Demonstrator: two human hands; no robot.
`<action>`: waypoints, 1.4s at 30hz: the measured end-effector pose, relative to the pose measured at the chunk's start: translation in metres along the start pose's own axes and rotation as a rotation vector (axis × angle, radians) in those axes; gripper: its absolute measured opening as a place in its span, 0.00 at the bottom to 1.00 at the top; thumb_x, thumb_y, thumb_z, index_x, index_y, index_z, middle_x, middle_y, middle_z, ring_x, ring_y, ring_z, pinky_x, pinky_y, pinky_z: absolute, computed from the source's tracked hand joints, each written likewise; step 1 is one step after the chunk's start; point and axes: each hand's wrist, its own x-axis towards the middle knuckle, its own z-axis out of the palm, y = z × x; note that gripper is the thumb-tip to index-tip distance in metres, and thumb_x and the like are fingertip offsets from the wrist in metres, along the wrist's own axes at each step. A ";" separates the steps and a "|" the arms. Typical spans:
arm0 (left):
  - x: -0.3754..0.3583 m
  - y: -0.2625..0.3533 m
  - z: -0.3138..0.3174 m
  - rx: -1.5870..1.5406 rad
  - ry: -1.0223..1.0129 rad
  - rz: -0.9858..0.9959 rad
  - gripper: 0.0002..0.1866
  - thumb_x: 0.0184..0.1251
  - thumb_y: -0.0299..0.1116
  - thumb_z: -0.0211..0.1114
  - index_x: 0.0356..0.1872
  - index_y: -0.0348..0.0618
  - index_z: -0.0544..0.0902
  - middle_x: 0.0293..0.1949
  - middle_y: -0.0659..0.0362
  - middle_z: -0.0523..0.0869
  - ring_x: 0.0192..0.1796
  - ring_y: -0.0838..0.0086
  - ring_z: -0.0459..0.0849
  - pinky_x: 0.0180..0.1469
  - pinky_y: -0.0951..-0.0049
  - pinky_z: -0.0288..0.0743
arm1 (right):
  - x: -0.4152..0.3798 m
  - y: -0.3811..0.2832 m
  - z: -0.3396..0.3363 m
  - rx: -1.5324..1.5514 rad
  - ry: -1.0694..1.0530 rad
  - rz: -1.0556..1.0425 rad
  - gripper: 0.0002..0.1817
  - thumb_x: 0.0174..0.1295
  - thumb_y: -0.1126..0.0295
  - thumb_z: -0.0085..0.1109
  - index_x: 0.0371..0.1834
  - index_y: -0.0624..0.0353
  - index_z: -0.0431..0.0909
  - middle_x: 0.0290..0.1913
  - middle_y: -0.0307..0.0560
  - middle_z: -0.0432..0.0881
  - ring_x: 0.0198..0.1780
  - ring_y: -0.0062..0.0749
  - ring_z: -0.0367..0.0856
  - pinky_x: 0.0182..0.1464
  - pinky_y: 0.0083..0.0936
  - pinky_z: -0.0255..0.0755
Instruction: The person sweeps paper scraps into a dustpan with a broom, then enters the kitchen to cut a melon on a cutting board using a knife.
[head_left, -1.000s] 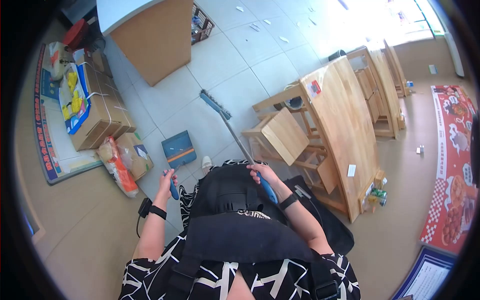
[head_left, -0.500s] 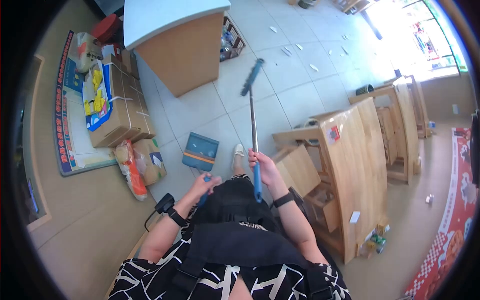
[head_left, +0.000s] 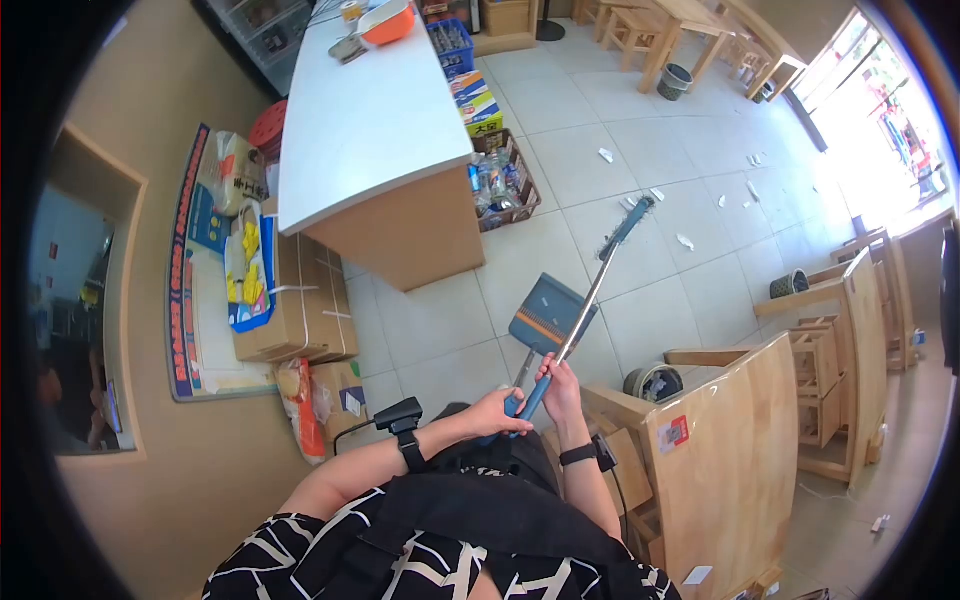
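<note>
My right hand is wrapped round the blue grip of a broom, its steel shaft slanting away to the upper right. The broom's dark blue-grey head is out over the tiled floor. Close against it, my left hand is closed on the blue handle of a dustpan, beside the lower end of the broom grip. The dustpan, blue-grey with an orange stripe, hangs ahead of my hands, and the broom shaft crosses over its right edge. White scraps lie scattered on the tiles beyond.
A white-topped counter stands ahead left, with a brown crate of bottles at its side. Cardboard boxes line the left wall. Wooden tables with stools stand on the right, a round bin beside the nearest.
My hands have come together, the left one moving right with the dustpan. The broom now leans to the right across the dustpan. The view has lifted, showing more of the room ahead.
</note>
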 end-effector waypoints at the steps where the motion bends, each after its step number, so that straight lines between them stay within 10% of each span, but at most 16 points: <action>1: 0.010 0.007 0.002 0.013 -0.037 0.036 0.17 0.48 0.30 0.69 0.25 0.45 0.64 0.20 0.62 0.77 0.23 0.81 0.77 0.21 0.84 0.65 | 0.005 -0.006 -0.003 0.006 0.006 -0.011 0.09 0.59 0.74 0.48 0.43 0.61 0.65 0.34 0.39 0.71 0.36 0.24 0.71 0.40 0.23 0.70; 17: 0.228 0.181 -0.045 0.183 -0.063 -0.005 0.18 0.50 0.37 0.68 0.31 0.40 0.67 0.20 0.64 0.72 0.21 0.82 0.75 0.20 0.82 0.67 | 0.194 -0.167 0.039 -0.273 0.390 -0.210 0.06 0.58 0.73 0.45 0.37 0.60 0.66 0.22 0.37 0.68 0.18 0.17 0.65 0.17 0.13 0.61; 30: 0.352 0.344 -0.125 -0.067 0.234 0.036 0.09 0.57 0.32 0.61 0.28 0.45 0.68 0.19 0.66 0.70 0.16 0.85 0.70 0.18 0.85 0.62 | 0.434 -0.371 0.018 -0.031 0.326 0.050 0.09 0.59 0.72 0.48 0.42 0.59 0.64 0.22 0.36 0.66 0.19 0.15 0.62 0.17 0.08 0.61; 42: 0.477 0.506 -0.113 0.024 0.579 -0.051 0.09 0.58 0.26 0.58 0.26 0.45 0.65 0.19 0.65 0.68 0.16 0.83 0.69 0.19 0.84 0.62 | 0.679 -0.433 -0.086 0.142 0.252 0.576 0.07 0.58 0.72 0.47 0.24 0.57 0.62 0.17 0.35 0.65 0.15 0.15 0.64 0.14 0.09 0.60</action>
